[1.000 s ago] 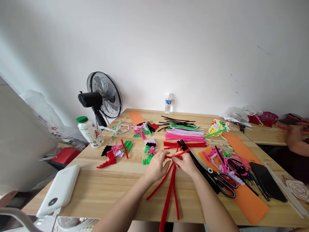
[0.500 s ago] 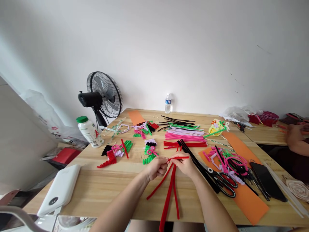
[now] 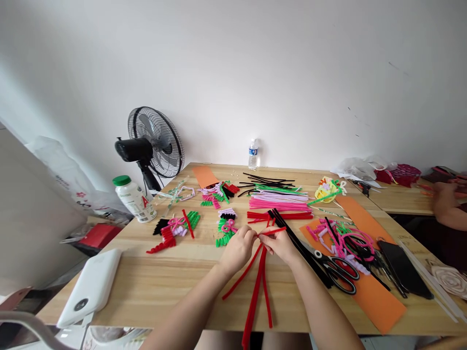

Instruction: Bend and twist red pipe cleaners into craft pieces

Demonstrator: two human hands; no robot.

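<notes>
Since half a second ago, both hands have edged up the surface point(image 3: 146, 287). Left hand point(image 3: 239, 247) and right hand point(image 3: 279, 244) pinch one red pipe cleaner point(image 3: 272, 231) between them, above loose red stems point(image 3: 255, 291). I judge close, firm fingertip grips bend it cleanly.

- The fingertips of the left hand point(image 3: 239, 248) and the right hand point(image 3: 280, 245) close over the red pipe cleaner point(image 3: 272, 232), hiding where they pinch it.
- The red stems point(image 3: 255, 296) below both hands run off the bottom edge.
- Far right of the right hand, another person's hand point(image 3: 443, 197) is cut by the picture's edge.
- The water bottle point(image 3: 253, 155) beyond the hands is too small to read.
</notes>
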